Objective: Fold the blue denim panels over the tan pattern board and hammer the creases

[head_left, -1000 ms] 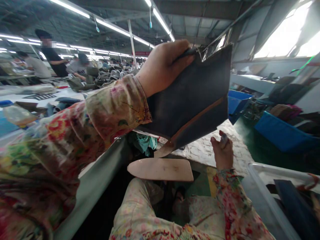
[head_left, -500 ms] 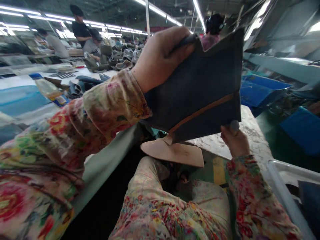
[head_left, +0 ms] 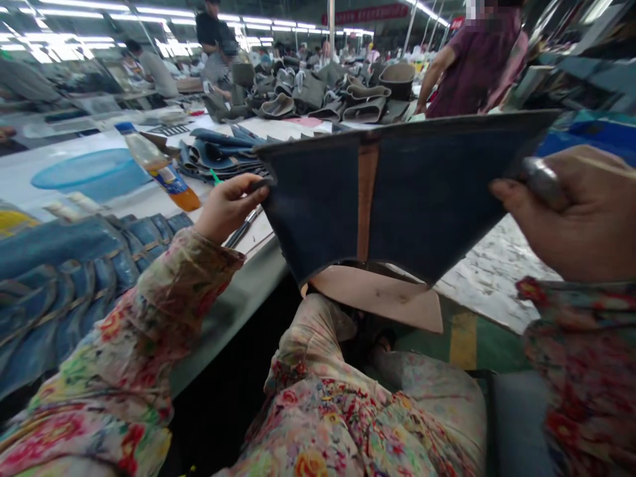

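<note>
A dark blue shoe-upper piece, with a brown strip down its middle and a curved lower edge, is stretched between my hands. My left hand pinches its left edge between thumb and fingers. On the other side my right hand grips the right edge, and a rounded metal object shows in the same hand; its kind I cannot make out. Below the piece, a tan tapered board sticks out above my knees, its upper side partly hidden.
On the left stand stacked blue upper pieces, a bottle of orange drink and a blue basin. Dark blue pieces and grey-green uppers lie farther back. A person in a purple shirt stands at the right.
The upper piece has turned so its brown strip runs upright. My left hand has come down and left to its left edge; my right hand has risen and moved right. The view has shifted.
</note>
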Demonstrator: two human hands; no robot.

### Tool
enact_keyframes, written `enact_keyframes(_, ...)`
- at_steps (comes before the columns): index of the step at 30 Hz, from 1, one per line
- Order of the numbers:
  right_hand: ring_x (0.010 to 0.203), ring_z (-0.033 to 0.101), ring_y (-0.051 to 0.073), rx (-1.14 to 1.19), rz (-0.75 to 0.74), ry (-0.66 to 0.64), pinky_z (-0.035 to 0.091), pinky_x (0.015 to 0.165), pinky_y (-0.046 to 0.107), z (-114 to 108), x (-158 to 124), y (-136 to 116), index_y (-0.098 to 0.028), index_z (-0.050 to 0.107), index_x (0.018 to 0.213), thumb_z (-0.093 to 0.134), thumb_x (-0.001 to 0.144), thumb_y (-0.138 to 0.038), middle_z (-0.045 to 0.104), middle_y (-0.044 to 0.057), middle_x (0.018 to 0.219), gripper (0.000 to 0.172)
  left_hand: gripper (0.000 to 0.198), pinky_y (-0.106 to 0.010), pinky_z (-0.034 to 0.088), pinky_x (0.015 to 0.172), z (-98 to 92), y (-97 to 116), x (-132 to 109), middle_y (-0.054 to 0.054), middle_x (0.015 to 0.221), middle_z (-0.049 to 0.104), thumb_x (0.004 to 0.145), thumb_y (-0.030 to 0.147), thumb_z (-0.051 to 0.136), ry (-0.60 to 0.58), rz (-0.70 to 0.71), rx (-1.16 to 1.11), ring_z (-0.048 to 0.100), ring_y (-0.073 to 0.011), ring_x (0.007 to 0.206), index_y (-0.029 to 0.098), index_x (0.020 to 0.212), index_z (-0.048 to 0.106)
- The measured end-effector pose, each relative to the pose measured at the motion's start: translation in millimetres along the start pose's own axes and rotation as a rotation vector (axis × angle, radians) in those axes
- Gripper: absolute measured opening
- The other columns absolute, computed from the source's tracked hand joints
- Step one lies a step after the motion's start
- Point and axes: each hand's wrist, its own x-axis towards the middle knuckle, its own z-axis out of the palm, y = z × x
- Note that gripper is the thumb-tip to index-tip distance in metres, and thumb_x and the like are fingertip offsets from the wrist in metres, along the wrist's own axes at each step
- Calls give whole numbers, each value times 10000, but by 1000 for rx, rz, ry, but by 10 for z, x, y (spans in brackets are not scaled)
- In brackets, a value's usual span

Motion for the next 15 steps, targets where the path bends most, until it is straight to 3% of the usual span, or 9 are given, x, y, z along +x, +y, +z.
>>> enact_keyframes(1, 802, 520, 152, -25, -131, -32, 358, 699, 339, 61, 26, -43, -251, 502, 688, 339, 845, -527, 501, 32, 745, 357, 345, -229, 434, 582, -8, -133, -55, -14, 759, 571, 714, 487, 607, -50, -57, 8, 518, -129, 668, 182, 875, 613)
enact_keyframes(3, 696, 483, 124, -16, -251, -142, 343, 637, 297, 192, 62, -88, -233, 491, 685, 322, 870, -493, 479, 20, 706, 362, 362, -218, 429, 548, 67, -404, -191, -12, 743, 574, 681, 486, 621, -173, -214, -8, 518, -124, 646, 174, 865, 621)
enact_keyframes(6, 640, 459, 105, -39, -279, -360, 309, 599, 264, 414, 47, -78, -198, 511, 677, 409, 865, -421, 502, 7, 691, 309, 372, -219, 433, 541, 422, -755, -474, 1, 685, 576, 611, 471, 660, -324, -517, -134, 525, -124, 629, 166, 821, 620)
enact_keyframes(8, 623, 460, 102, -70, -228, -474, 287, 581, 248, 566, -29, -14, -183, 552, 693, 481, 839, -399, 530, 3, 688, 270, 365, -234, 449, 569, 764, -904, -699, -5, 706, 596, 596, 453, 667, -404, -626, -225, 543, -133, 655, 162, 812, 620)
enact_keyframes(11, 557, 445, 98, -101, -66, -576, 263, 545, 230, 753, -240, 215, -178, 592, 665, 533, 794, -457, 536, -8, 616, 313, 379, -277, 485, 631, 1230, -983, -994, -29, 809, 632, 599, 441, 659, -510, -675, -329, 579, -165, 731, 158, 850, 631)
enact_keyframes(13, 523, 449, 102, -66, 49, -614, 262, 521, 222, 840, -425, 459, -186, 602, 641, 545, 763, -492, 542, -14, 576, 335, 416, -294, 498, 674, 1402, -983, -1106, -43, 916, 634, 633, 448, 627, -531, -692, -383, 590, -188, 822, 168, 941, 618)
enact_keyframes(15, 502, 465, 110, 12, 191, -557, 280, 501, 218, 910, -627, 735, -197, 601, 602, 582, 706, -513, 549, -19, 542, 334, 484, -299, 497, 714, 1443, -989, -1132, -46, 1021, 614, 659, 432, 615, -536, -703, -430, 579, -200, 916, 194, 1078, 565)
